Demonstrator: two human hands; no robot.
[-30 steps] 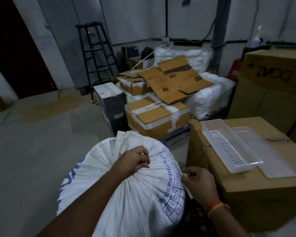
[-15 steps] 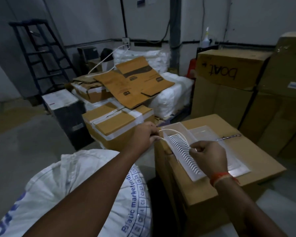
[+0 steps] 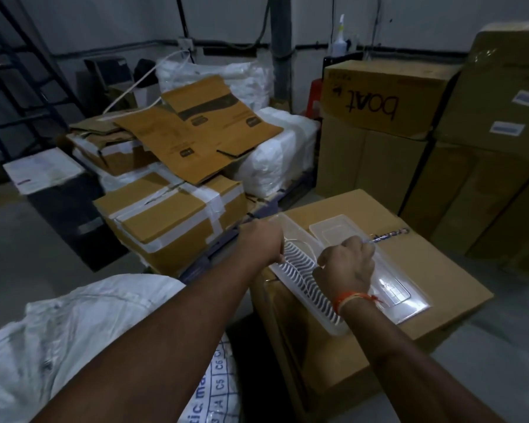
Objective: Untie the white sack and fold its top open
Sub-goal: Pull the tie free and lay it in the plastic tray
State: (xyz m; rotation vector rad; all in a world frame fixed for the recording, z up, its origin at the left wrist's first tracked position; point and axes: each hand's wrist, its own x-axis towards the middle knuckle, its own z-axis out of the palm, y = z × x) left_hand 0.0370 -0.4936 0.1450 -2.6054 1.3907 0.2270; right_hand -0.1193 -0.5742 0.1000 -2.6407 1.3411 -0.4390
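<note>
The white sack (image 3: 83, 334) with blue print lies at the lower left, partly under my left forearm; its top is out of my hands. My left hand (image 3: 261, 244) and my right hand (image 3: 347, 265) hover over a clear plastic tray (image 3: 306, 288) on a cardboard box (image 3: 434, 270). Both hands are closed, and a thin white string (image 3: 301, 244) runs between them. The string's ends are hidden inside the fists.
A clear lid (image 3: 339, 230) and a pen (image 3: 391, 235) lie on the same box. Taped cartons (image 3: 165, 218) and flattened cardboard (image 3: 202, 132) stand ahead on a pallet. Tall stacked boxes (image 3: 379, 96) fill the right. A dark ladder (image 3: 22, 80) stands at the far left.
Both hands left the sack's gathered top and moved right over the tray, carrying the string. My view swung right, so the sack dropped to the lower left.
</note>
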